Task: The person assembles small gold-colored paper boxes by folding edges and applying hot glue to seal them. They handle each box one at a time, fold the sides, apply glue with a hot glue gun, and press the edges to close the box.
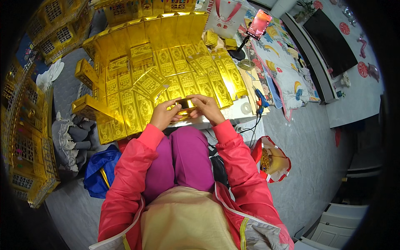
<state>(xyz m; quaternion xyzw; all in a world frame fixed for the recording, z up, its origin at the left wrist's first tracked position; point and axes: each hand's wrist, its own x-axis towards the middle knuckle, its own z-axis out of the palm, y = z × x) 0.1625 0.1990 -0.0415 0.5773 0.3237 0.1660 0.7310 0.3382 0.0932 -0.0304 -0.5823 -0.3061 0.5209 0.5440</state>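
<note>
Between my left hand (162,114) and my right hand (208,110) is a small shiny gold foil piece (189,104), with a dark patch toward its left. My fingers pinch it from both sides, over the near edge of the table. Beyond my hands lies a big panel of gold foil blocks (146,110), with a raised gold wall (162,31) along its far side. Several flat gold sheets (151,84) rest loosely on the panel. Gold box-shaped pieces (88,106) jut up at its left edge.
Right of the panel are a blue glue gun (261,101), a tape roll (246,108) and a phone (259,25) on a stand. A white paper bag (225,18) stands behind. A blue bag (101,173) and a red-rimmed bag (278,160) are on the floor. Gold latticed structures (31,133) stand left.
</note>
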